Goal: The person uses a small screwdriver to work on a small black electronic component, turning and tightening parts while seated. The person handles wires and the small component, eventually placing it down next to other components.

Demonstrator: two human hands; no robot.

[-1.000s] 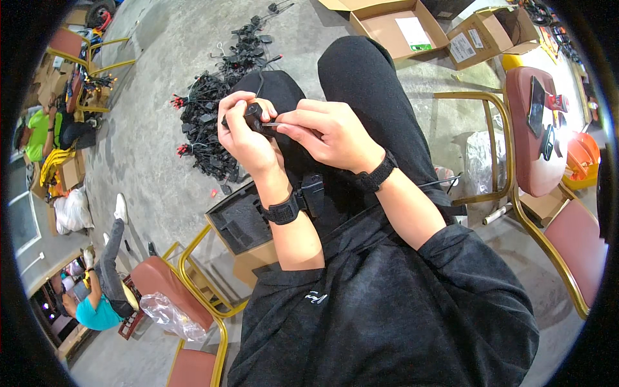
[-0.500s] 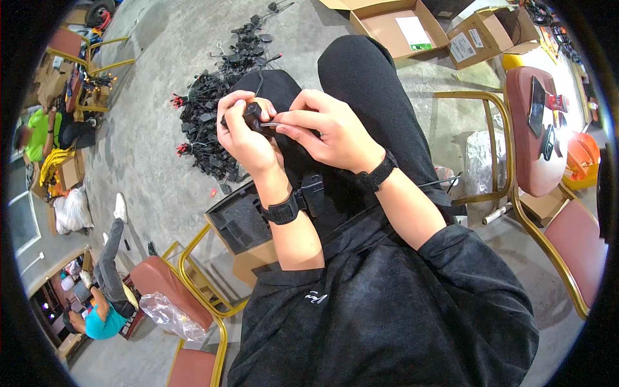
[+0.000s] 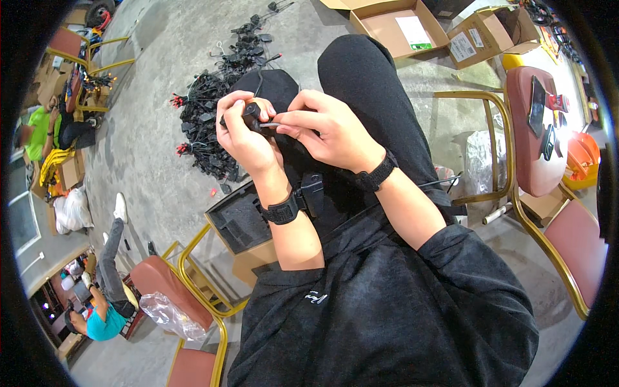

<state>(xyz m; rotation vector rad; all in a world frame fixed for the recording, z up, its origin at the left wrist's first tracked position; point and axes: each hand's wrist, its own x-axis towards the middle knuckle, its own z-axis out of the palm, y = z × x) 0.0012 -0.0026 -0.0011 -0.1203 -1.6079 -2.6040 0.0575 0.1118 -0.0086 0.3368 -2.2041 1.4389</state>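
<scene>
A small black part (image 3: 251,115) sits in a person's left grip (image 3: 250,143) above the lap, clasped by curled fingers that hide much of it; what shows is dark, smooth and blocky. The right grip (image 3: 330,132) pinches a thin, silvery metal tool (image 3: 269,125), its end reaching the part's right side. Just beyond the left fingers rises a bendy black cable (image 3: 260,82) with an orange-red tip, its start hidden. Black straps (image 3: 378,175) circle both wrists over soft black trousers (image 3: 374,90). Past the knees, a tangled heap (image 3: 205,129) of black pieces and wires, dotted with red, covers mottled gray concrete (image 3: 148,97). At right, a padded, reddish-brown chair (image 3: 534,169) framed in gold-colored metal holds a flat, dark slab (image 3: 536,106).
</scene>
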